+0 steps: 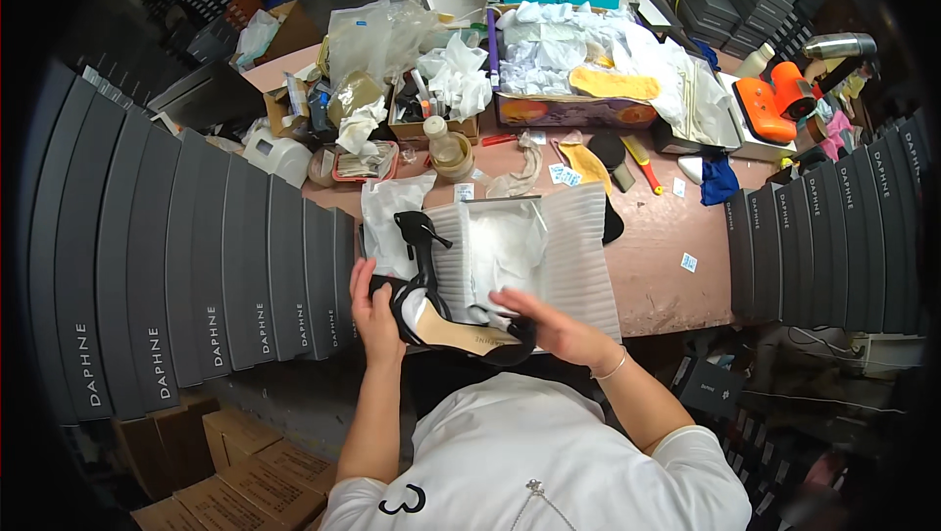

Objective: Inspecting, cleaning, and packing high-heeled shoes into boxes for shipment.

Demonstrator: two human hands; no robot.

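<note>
Just in front of my body I hold a black high-heeled sandal (461, 333) with a beige insole, lying sideways. My left hand (377, 320) is closed round its left end, thumb on top. At the right end, my right hand (559, 330) grips the heel part, its fingers reaching over the edge; the thumb is partly hidden. Above the left hand a black slim-heeled piece (420, 232) stands up, seemingly the other sandal of a pair; where the two meet is unclear. Beneath them lies an open shoebox (510, 200) lined with white tissue paper (505, 247) and ribbed foam sheet (583, 257).
Stacked dark shoeboxes wall the table on the left (196, 266) and right (833, 237). Behind are a carton of crumpled paper (578, 112), a bottle (446, 144), a yellow-handled cutter (642, 164) and an orange device (769, 105). Brown cartons (255, 472) stand lower left.
</note>
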